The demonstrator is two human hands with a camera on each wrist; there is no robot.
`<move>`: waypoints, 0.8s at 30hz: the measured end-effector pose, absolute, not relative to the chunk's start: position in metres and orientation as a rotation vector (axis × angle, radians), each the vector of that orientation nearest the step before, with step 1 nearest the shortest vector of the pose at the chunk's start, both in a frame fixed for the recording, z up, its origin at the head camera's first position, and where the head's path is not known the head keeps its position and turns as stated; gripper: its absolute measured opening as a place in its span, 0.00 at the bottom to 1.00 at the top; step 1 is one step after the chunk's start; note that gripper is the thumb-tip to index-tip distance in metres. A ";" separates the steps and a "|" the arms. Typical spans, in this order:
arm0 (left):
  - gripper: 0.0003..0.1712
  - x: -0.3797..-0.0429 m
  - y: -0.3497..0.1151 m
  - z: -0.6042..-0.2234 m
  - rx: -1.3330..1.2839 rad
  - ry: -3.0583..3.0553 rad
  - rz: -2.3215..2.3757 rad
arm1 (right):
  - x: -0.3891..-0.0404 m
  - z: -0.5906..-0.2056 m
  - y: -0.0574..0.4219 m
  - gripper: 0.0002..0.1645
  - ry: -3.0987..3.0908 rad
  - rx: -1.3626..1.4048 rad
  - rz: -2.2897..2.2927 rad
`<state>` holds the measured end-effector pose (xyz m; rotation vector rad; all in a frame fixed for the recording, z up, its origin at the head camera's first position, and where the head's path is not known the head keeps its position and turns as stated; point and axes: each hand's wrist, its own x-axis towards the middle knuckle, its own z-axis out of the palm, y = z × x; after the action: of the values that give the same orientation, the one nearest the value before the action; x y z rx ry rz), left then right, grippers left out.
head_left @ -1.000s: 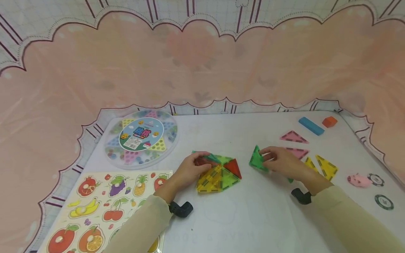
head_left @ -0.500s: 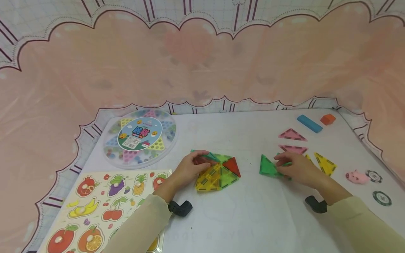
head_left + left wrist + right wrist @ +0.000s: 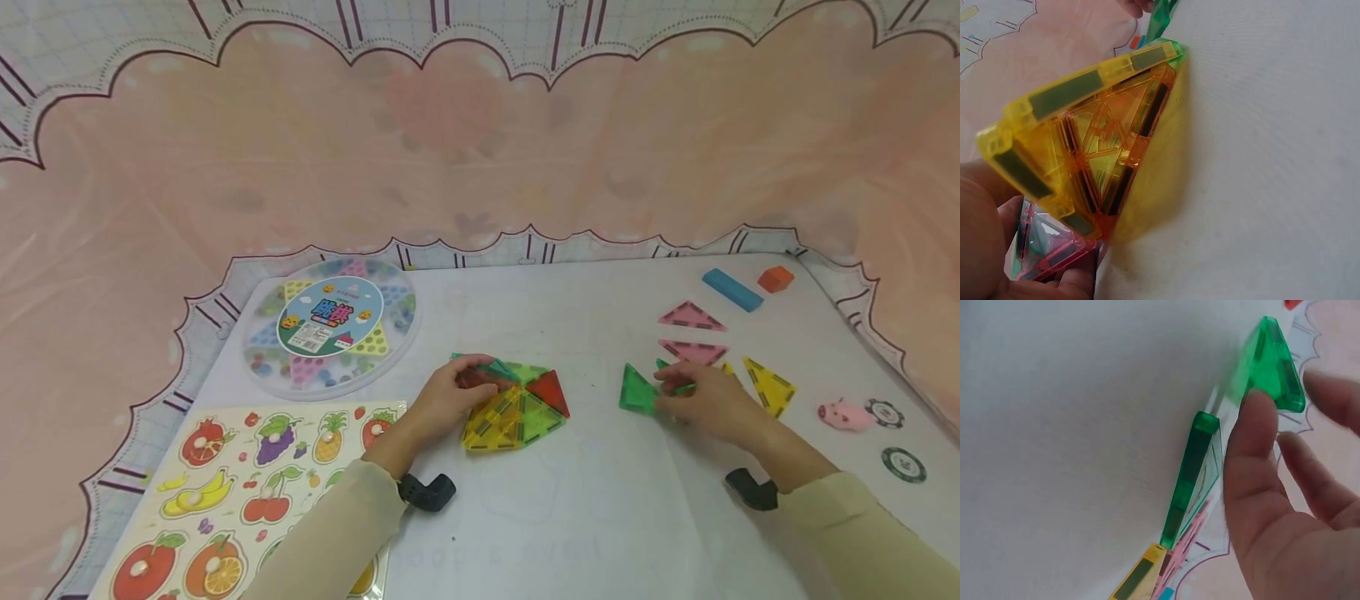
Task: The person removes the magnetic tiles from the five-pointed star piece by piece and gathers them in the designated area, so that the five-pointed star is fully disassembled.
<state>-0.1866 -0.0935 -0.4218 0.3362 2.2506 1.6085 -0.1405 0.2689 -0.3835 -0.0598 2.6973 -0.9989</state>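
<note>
My left hand (image 3: 459, 396) grips the left side of a cluster of magnetic tiles (image 3: 517, 408) on the table, joined into a low dome of yellow, red and green triangles. In the left wrist view, the yellow tile (image 3: 1063, 94) stands tilted, and fingers curl beside a pink-edged tile (image 3: 1054, 250). To the right, my right hand (image 3: 708, 402) hovers with thumb and fingers apart beside a green triangle tile (image 3: 637, 390). The thumb overlaps this tile's lower edge in the right wrist view; contact cannot be told. A second green triangle (image 3: 1192, 478) lies near the hand, partly hidden in the head view.
Pink triangles (image 3: 692, 317) and yellow triangles (image 3: 768, 387) lie beyond the right hand. Farther out are a blue block (image 3: 732, 290), an orange block (image 3: 776, 279), a pink pig (image 3: 843, 414) and round chips (image 3: 903, 465). At left are a fruit puzzle board (image 3: 243, 458) and a round game box (image 3: 330, 329).
My right hand has moved right with the green triangle, which has gone from raised and pinched to lower, near the second green triangle; the fingers have loosened. My left hand stays on the cluster.
</note>
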 end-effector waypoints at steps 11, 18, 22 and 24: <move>0.22 -0.188 -0.092 -0.423 0.336 2.276 1.606 | -0.139 -0.386 0.260 0.34 2.749 -0.017 -0.866; 0.23 -0.187 -0.092 -0.422 0.331 2.267 1.604 | -0.139 -0.381 0.259 0.36 2.785 -0.057 -0.767; 0.22 -0.186 -0.092 -0.420 0.325 2.263 1.603 | -0.136 -0.373 0.261 0.36 2.827 -0.081 -0.737; 0.22 -0.186 -0.093 -0.420 0.327 2.259 1.607 | -0.135 -0.370 0.261 0.35 2.830 -0.100 -0.765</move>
<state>-0.1860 -0.0926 -0.4195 0.3265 2.2586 1.6069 -0.1355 0.2605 -0.3704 -0.1001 2.8305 -0.7654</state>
